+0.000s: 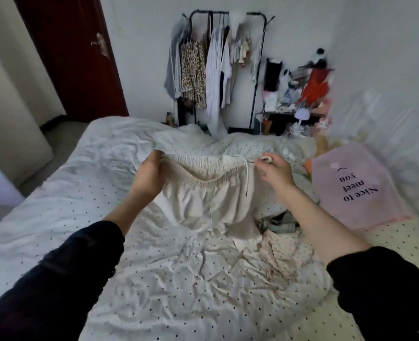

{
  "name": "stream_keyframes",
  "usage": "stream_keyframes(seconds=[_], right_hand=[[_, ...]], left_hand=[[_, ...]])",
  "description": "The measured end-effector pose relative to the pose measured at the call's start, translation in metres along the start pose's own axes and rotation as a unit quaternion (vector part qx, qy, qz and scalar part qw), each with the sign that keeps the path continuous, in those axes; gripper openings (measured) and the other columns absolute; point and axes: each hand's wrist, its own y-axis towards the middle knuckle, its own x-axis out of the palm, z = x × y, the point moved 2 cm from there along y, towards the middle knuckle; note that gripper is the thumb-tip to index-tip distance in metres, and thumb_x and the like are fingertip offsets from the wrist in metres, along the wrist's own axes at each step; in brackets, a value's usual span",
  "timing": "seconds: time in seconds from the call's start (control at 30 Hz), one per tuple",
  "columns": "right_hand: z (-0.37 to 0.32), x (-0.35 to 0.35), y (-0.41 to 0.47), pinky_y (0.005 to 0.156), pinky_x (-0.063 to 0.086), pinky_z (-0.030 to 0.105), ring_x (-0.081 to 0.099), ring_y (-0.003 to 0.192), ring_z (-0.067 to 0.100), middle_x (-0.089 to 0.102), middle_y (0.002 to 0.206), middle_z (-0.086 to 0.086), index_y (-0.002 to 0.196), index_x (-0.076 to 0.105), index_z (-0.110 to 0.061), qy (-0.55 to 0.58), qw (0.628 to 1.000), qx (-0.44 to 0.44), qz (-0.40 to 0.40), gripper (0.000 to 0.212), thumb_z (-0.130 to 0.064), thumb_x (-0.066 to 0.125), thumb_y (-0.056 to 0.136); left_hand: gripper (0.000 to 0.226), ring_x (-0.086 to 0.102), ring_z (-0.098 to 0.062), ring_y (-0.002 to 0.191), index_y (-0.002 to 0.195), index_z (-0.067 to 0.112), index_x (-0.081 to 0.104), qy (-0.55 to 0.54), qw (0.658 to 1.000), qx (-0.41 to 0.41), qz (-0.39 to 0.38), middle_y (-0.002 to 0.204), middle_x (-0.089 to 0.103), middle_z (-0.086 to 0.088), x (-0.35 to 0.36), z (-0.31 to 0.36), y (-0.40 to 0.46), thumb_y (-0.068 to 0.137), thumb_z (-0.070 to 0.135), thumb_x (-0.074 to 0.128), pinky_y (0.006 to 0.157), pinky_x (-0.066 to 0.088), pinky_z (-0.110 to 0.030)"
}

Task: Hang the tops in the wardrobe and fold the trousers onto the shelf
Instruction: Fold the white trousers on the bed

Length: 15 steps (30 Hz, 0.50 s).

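Above the bed (56,230), the left hand (149,175) clenches one end of the elastic waistband of cream trousers (211,200), fingers curled round the gathered cloth. At the other end the right hand (276,172) pinches the waistband between thumb and fingers, by the white drawstring (247,175). Stretched between the two, the waistband runs left to right, with the legs hanging down to the dotted sheet. Beyond the bed, a black clothes rack (259,70) holds hung garments against the wall.
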Motion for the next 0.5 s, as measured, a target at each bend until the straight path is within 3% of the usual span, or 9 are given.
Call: stream_keyframes(seconds=[0.07,0.13,0.27,0.37,0.5], right_hand=[[-0.049,-0.003,0.009,0.096,0.047,0.037,0.059,0.102,0.017,0.062,0.113,0.001,0.130,0.049,-0.012,-0.006,0.999,-0.033,-0.003,0.048,-0.017,0.067,0.085],[-0.086,-0.004,0.018,0.097,0.046,0.039,0.058,0.112,0.026,0.062,0.115,0.006,0.130,0.051,-0.009,-0.069,0.993,-0.081,0.042,0.047,-0.013,0.065,0.085],[-0.148,-0.021,0.018,0.076,0.049,0.032,0.062,0.101,0.031,0.067,0.108,0.014,0.109,0.066,-0.010,-0.179,0.959,-0.139,0.170,0.023,-0.015,0.059,0.088],[-0.183,-0.038,0.017,0.067,0.038,0.024,0.062,0.097,0.028,0.069,0.107,0.011,0.108,0.069,-0.015,-0.226,0.940,-0.162,0.198,0.020,-0.022,0.060,0.091],[-0.228,-0.058,0.029,0.069,0.035,0.026,0.057,0.100,0.028,0.060,0.110,0.010,0.098,0.072,-0.019,-0.220,0.925,-0.211,0.226,0.017,-0.029,0.064,0.088]], left_hand=[[0.035,0.055,-0.044,0.105,0.128,0.001,0.047,-0.012,0.999,0.015,0.032,0.112,0.061,-0.028,-0.039,0.027,0.034,0.093,0.005,0.047,0.085,0.041,-0.039],[0.036,0.056,-0.041,0.107,0.126,0.000,0.049,-0.041,0.997,0.025,0.053,0.112,0.062,-0.026,-0.070,0.052,0.057,0.091,0.005,0.052,0.086,0.040,-0.035],[0.033,0.056,-0.033,0.105,0.121,-0.002,0.055,-0.039,0.996,0.050,0.061,0.110,0.062,-0.020,-0.125,0.096,0.084,0.089,0.006,0.057,0.080,0.036,-0.029],[0.006,0.046,-0.023,0.075,0.085,0.000,0.057,-0.047,0.993,0.101,0.049,0.070,0.051,-0.009,-0.150,0.114,0.102,0.086,0.004,0.061,0.058,0.029,-0.033],[0.033,0.036,-0.020,0.063,0.060,0.010,0.043,-0.062,0.985,0.130,0.101,0.055,0.039,-0.002,-0.175,0.138,0.123,0.086,0.005,0.062,0.048,0.026,-0.022]])
